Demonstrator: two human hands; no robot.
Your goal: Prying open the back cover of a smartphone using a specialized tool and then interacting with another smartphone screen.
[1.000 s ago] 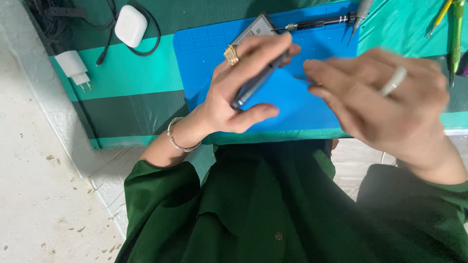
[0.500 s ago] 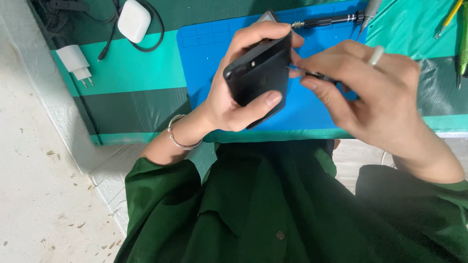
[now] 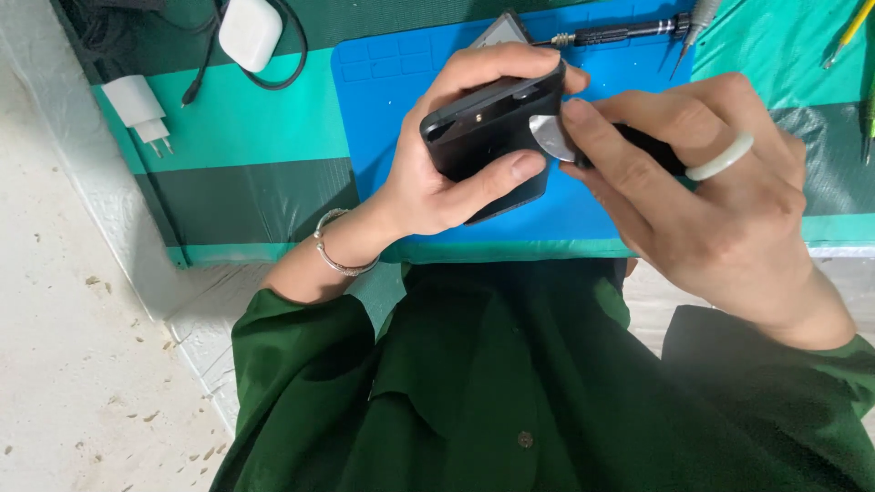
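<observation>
My left hand [image 3: 437, 178] grips a black phone [image 3: 483, 137] above the blue work mat [image 3: 383, 100], thumb across its lower part and fingers curled over the top edge. A bracelet sits on that wrist. My right hand [image 3: 720, 210], wearing a pale ring, holds a small prying tool [image 3: 551, 137] with a thin rounded metal blade and dark handle. The blade's tip rests against the phone's right edge.
A black screwdriver [image 3: 620, 34] and a grey flat piece [image 3: 499, 29] lie at the mat's far edge. A white earbud case [image 3: 249, 32], a black cable [image 3: 196, 82] and a white charger plug [image 3: 137, 105] sit at the left. Thin tools [image 3: 848, 36] lie at the right.
My left hand has turned the phone from edge-on to show its broad face. My right hand has brought the metal blade against the phone's right edge.
</observation>
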